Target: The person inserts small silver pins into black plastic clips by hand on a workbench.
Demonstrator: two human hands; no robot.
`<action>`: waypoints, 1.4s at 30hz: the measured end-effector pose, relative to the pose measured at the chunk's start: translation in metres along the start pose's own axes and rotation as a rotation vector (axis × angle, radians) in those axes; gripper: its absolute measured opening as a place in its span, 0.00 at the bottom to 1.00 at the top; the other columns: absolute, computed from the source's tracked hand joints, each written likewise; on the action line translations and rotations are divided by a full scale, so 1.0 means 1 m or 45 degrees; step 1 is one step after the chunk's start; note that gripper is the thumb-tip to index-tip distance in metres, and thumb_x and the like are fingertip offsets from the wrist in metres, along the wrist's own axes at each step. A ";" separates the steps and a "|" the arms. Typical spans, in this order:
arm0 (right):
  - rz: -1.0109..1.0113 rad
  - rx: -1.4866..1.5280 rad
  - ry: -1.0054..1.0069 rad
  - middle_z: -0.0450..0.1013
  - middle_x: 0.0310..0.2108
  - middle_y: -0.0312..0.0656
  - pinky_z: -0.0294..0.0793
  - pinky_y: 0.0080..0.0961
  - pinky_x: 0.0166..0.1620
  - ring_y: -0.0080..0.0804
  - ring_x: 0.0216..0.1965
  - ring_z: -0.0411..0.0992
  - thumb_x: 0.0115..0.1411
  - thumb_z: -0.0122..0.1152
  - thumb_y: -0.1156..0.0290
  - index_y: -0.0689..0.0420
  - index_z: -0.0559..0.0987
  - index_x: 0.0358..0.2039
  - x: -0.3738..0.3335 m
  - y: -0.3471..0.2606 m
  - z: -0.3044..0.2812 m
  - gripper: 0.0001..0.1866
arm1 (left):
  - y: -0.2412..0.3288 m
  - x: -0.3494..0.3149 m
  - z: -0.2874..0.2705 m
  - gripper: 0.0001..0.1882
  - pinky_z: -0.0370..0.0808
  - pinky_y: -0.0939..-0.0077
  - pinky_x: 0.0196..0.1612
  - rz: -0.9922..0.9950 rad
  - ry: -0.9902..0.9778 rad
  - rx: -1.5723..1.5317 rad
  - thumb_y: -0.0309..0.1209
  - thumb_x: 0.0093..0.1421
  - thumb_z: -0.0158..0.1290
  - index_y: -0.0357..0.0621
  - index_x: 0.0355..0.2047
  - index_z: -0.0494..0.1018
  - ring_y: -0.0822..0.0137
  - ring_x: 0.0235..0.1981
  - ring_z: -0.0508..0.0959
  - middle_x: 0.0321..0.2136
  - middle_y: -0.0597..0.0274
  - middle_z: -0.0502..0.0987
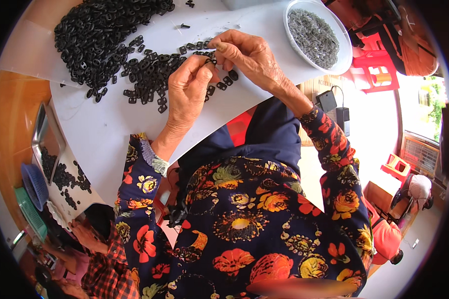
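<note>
My left hand (188, 84) pinches a small black plastic part (212, 61) between thumb and fingertips, above the front of the white table. Fingertips of my right hand (252, 59) are closed right beside that part; what they hold is too small or hidden to name. Under and around both hands lies a loose scatter of small black two-holed plastic pieces (152, 72). A much larger heap of the same kind of pieces (102, 37) rises at the far left. To the right stands a round white tub (343, 62) of tiny clear-grey pieces (313, 39).
Bare white tabletop (102, 129) stretches left of my left forearm. A metal tray (49, 134), more black pieces and blue and green baskets (34, 184) are at the left. A co-worker in a checked shirt (110, 264) sits at lower left. Red stools (376, 70) stand at the right.
</note>
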State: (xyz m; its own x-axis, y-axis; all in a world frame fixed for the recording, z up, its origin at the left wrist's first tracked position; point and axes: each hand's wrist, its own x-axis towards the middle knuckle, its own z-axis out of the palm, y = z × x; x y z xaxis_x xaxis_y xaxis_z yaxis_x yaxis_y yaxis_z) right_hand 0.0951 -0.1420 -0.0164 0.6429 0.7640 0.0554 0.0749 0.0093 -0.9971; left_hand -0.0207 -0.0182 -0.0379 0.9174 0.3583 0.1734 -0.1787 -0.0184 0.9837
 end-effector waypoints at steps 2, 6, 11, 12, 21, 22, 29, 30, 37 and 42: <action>-0.051 0.040 0.005 0.72 0.21 0.31 0.70 0.16 0.30 0.14 0.25 0.68 0.63 0.57 0.67 0.63 0.77 0.33 0.001 -0.001 0.000 0.10 | -0.002 0.000 -0.001 0.11 0.68 0.83 0.35 -0.013 -0.008 -0.014 0.32 0.63 0.49 0.34 0.32 0.71 0.77 0.28 0.71 0.27 0.66 0.73; 0.042 0.051 -0.105 0.72 0.24 0.32 0.71 0.15 0.32 0.15 0.27 0.69 0.63 0.57 0.68 0.64 0.77 0.34 0.000 -0.001 -0.001 0.10 | -0.002 0.001 -0.003 0.10 0.67 0.84 0.35 -0.011 -0.034 0.034 0.31 0.63 0.48 0.34 0.32 0.72 0.78 0.28 0.70 0.27 0.66 0.73; 0.008 -0.049 0.006 0.73 0.21 0.32 0.69 0.15 0.29 0.14 0.25 0.68 0.62 0.56 0.70 0.63 0.77 0.31 -0.005 0.006 0.003 0.09 | 0.005 0.003 0.003 0.06 0.66 0.85 0.28 0.032 0.020 0.051 0.24 0.60 0.47 0.35 0.28 0.70 0.82 0.24 0.67 0.21 0.70 0.70; 0.002 -0.087 0.036 0.73 0.21 0.33 0.69 0.16 0.29 0.14 0.24 0.68 0.62 0.57 0.69 0.63 0.77 0.31 -0.004 0.006 0.004 0.10 | 0.003 0.004 0.001 0.08 0.67 0.85 0.32 0.021 -0.001 0.075 0.27 0.61 0.47 0.34 0.31 0.71 0.80 0.26 0.69 0.24 0.68 0.72; 0.054 -0.099 -0.011 0.73 0.23 0.33 0.70 0.16 0.31 0.15 0.26 0.69 0.63 0.57 0.66 0.63 0.77 0.32 0.004 -0.003 0.000 0.11 | -0.001 0.003 -0.004 0.10 0.67 0.84 0.36 -0.029 -0.014 0.021 0.30 0.63 0.46 0.34 0.33 0.72 0.78 0.28 0.70 0.27 0.66 0.73; 0.021 -0.108 -0.023 0.73 0.24 0.32 0.70 0.15 0.32 0.14 0.27 0.69 0.63 0.57 0.67 0.62 0.77 0.33 0.005 -0.003 0.000 0.10 | -0.001 0.003 -0.004 0.10 0.67 0.84 0.36 -0.037 -0.015 -0.003 0.29 0.63 0.46 0.34 0.33 0.73 0.78 0.28 0.70 0.27 0.66 0.73; 0.019 -0.034 0.035 0.74 0.22 0.34 0.70 0.16 0.30 0.15 0.26 0.69 0.62 0.57 0.67 0.64 0.77 0.32 0.000 0.004 0.008 0.11 | 0.000 0.005 -0.004 0.09 0.67 0.83 0.37 -0.011 -0.033 0.078 0.29 0.63 0.47 0.34 0.32 0.72 0.77 0.28 0.70 0.27 0.66 0.73; 0.035 -0.036 0.048 0.74 0.22 0.34 0.70 0.16 0.30 0.15 0.27 0.69 0.62 0.58 0.68 0.64 0.77 0.33 0.000 0.001 0.011 0.10 | 0.002 0.005 -0.005 0.10 0.67 0.83 0.37 -0.010 -0.005 0.058 0.30 0.64 0.47 0.34 0.32 0.72 0.77 0.28 0.70 0.26 0.67 0.73; -0.073 0.083 -0.055 0.74 0.27 0.34 0.71 0.14 0.35 0.15 0.28 0.70 0.61 0.59 0.72 0.64 0.76 0.34 -0.003 0.004 -0.005 0.07 | 0.005 0.008 -0.007 0.11 0.67 0.85 0.37 -0.052 -0.057 0.102 0.33 0.65 0.48 0.36 0.34 0.73 0.78 0.28 0.70 0.24 0.67 0.74; -0.011 0.171 0.216 0.74 0.28 0.36 0.72 0.16 0.35 0.16 0.28 0.69 0.62 0.56 0.74 0.64 0.75 0.37 -0.015 0.013 -0.031 0.07 | 0.012 0.020 -0.002 0.05 0.70 0.74 0.36 0.258 -0.281 0.655 0.25 0.58 0.51 0.36 0.33 0.72 0.67 0.28 0.71 0.25 0.61 0.73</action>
State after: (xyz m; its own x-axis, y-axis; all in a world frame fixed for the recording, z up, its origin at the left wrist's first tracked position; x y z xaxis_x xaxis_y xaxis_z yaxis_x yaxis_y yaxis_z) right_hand 0.1102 -0.1736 -0.0284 0.7624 0.6442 0.0604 -0.0141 0.1098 -0.9939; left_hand -0.0057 -0.0095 -0.0224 0.9450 0.0991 0.3116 -0.2133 -0.5356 0.8171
